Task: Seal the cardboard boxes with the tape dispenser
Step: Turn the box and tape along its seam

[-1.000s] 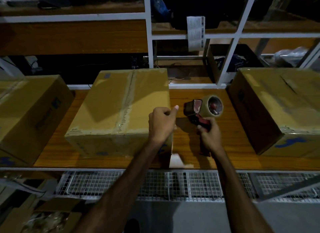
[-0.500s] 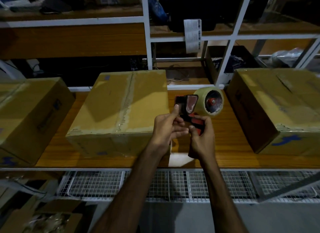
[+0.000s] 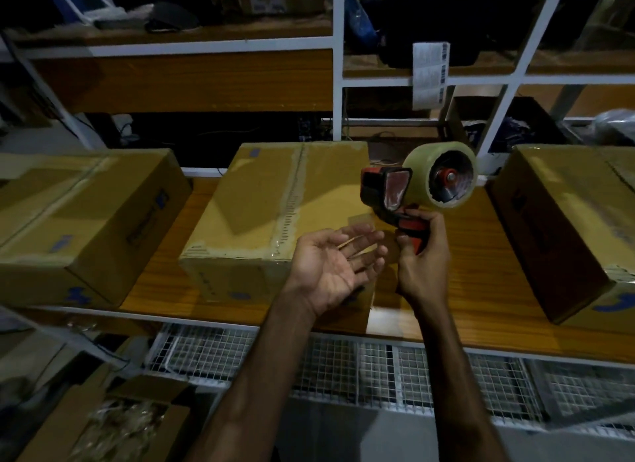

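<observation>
Three cardboard boxes stand on a wooden shelf: one at the left [image 3: 79,217], one in the middle [image 3: 261,207] with tape along its top seam, one at the right [image 3: 577,227]. My right hand [image 3: 424,262] grips the red handle of a tape dispenser [image 3: 391,193], held up right of the middle box; its clear tape roll [image 3: 441,178] points away. My left hand [image 3: 336,265] is palm up with fingers spread, just left of the dispenser. A faint clear strip of tape seems to hang over those fingers.
White metal racking frames the shelf [image 3: 481,289], with a wire-mesh level [image 3: 343,362] below its front edge. An open carton of clear plastic [image 3: 113,427] sits at the lower left. A paper label [image 3: 429,74] hangs from the upper rail.
My right hand has lifted the dispenser higher and a little right. My left hand let go of the dispenser's front and turned palm up with fingers spread.
</observation>
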`<state>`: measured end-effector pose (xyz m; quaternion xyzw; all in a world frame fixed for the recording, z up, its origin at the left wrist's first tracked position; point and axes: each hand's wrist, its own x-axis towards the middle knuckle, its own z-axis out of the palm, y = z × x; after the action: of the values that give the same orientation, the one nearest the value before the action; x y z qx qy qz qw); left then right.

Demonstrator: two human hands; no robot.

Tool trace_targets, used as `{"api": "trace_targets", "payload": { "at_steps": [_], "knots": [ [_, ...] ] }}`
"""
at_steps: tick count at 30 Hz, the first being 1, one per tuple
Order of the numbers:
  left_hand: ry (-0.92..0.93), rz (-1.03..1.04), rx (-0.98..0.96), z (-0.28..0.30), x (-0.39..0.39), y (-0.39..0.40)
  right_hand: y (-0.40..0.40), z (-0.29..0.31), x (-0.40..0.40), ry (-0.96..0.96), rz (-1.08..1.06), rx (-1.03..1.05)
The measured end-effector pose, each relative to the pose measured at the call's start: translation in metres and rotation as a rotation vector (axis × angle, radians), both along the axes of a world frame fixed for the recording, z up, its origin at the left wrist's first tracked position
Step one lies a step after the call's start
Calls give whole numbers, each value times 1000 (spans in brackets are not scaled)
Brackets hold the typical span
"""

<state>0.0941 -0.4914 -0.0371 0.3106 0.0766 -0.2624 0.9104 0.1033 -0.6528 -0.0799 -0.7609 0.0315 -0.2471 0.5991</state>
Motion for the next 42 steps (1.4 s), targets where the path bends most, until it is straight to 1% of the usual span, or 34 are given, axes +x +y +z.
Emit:
{"api": "trace_targets", "payload": {
  "at_steps": [2, 7, 12, 17, 21, 24, 26, 28, 31, 33, 36, 42],
  "knots": [
    [18, 10, -7, 7, -1, 10, 8, 3, 0, -32, 18, -10],
    [-2, 61, 143, 16, 1, 34, 34, 10, 2, -97, 35, -60],
    [-28, 105, 222, 9, 4, 78, 73, 13, 6, -184, 52, -109],
    [-72, 146, 333, 9, 11, 153, 128, 7, 14, -206, 59, -232],
    [-146, 152, 477, 7, 20, 222, 181, 8, 16, -236, 72, -305],
    [-182, 128, 596, 3, 26, 268, 215, 10, 16, -216, 83, -398],
    [-189, 139, 684, -5, 30, 302, 226, 9, 19, -203, 72, -456],
    [-186, 170, 759, -16, 31, 337, 223, 11, 26, -208, 68, -447],
    [-195, 141, 739, -37, 31, 370, 217, 15, 31, -174, 115, -506],
    [-174, 114, 657, -51, 32, 377, 222, 15, 27, -162, 124, -579],
    [-155, 101, 554, -73, 35, 379, 237, 10, 20, -158, 81, -618],
    [-178, 196, 561, -107, 46, 375, 252, 2, 20, -105, 37, -677]
  ]
}}
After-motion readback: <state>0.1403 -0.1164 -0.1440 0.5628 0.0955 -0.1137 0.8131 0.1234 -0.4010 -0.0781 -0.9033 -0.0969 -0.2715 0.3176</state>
